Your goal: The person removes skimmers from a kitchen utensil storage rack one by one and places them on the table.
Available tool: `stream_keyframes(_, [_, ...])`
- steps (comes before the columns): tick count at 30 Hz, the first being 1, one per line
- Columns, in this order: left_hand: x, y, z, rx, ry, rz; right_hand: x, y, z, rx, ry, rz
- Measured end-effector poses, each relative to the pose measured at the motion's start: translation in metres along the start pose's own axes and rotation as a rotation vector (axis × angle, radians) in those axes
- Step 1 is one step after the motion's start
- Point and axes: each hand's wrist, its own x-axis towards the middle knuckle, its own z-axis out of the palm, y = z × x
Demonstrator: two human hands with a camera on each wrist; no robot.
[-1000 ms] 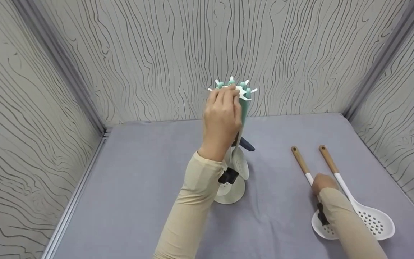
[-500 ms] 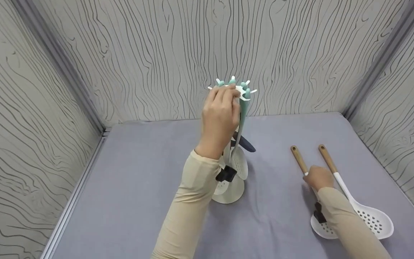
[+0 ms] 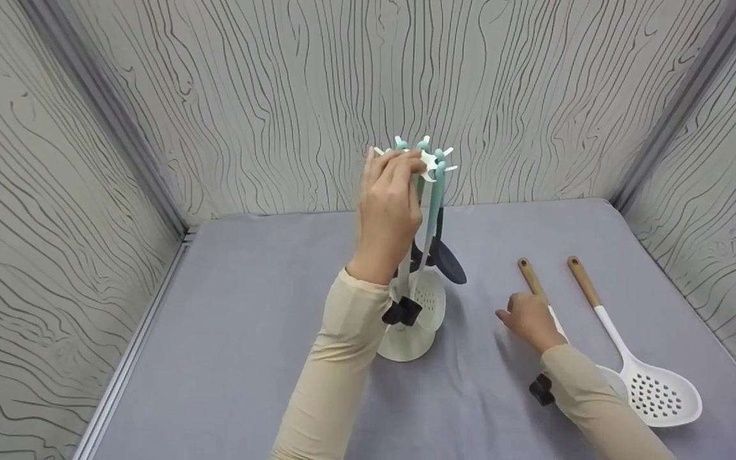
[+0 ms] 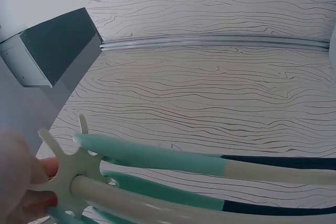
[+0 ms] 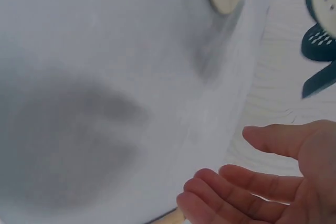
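My left hand (image 3: 388, 211) holds the white pronged top of an upright utensil stand (image 3: 406, 348); the left wrist view shows fingers around the stand's top disc (image 4: 73, 177). Green-handled utensils hang from it, among them a pale slotted spoon (image 3: 433, 303) and a dark-headed utensil (image 3: 450, 263). My right hand (image 3: 529, 319) is over the cloth, just left of a wooden-handled utensil (image 3: 532, 280) whose head is mostly behind the forearm. In the right wrist view, the fingers (image 5: 241, 179) are loosely bent with nothing between them.
A white skimmer (image 3: 659, 396) with a wooden handle lies at the right on the grey cloth (image 3: 246, 319). Wood-patterned panels (image 3: 278, 96) stand at the back and sides, with metal rails at the corners.
The stand's top and hanging utensils have turned, bringing the dark-headed utensil out to the right. My right hand has moved left, off the wooden-handled utensil, which stays lying. The left hand has barely shifted.
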Motion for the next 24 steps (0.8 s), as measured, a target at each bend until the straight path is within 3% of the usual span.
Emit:
stream_keyframes(6, [0.001, 0.005, 0.002, 0.078, 0.021, 0.002, -0.013, -0.030, -0.001, 0.090, 0.067, -0.048])
stream_keyframes(10, [0.000, 0.004, 0.001, 0.071, 0.031, 0.015, -0.018, -0.043, 0.001, 0.198, 0.112, -0.062])
stream_keyframes(16, [-0.001, 0.003, 0.001, 0.061, 0.043, 0.029, -0.028, -0.067, 0.006, 0.340, 0.259, -0.111])
stream_keyframes(24, [-0.003, 0.003, 0.001, 0.071, 0.056, 0.032, -0.035, -0.093, 0.004, 0.520, 0.395, -0.196])
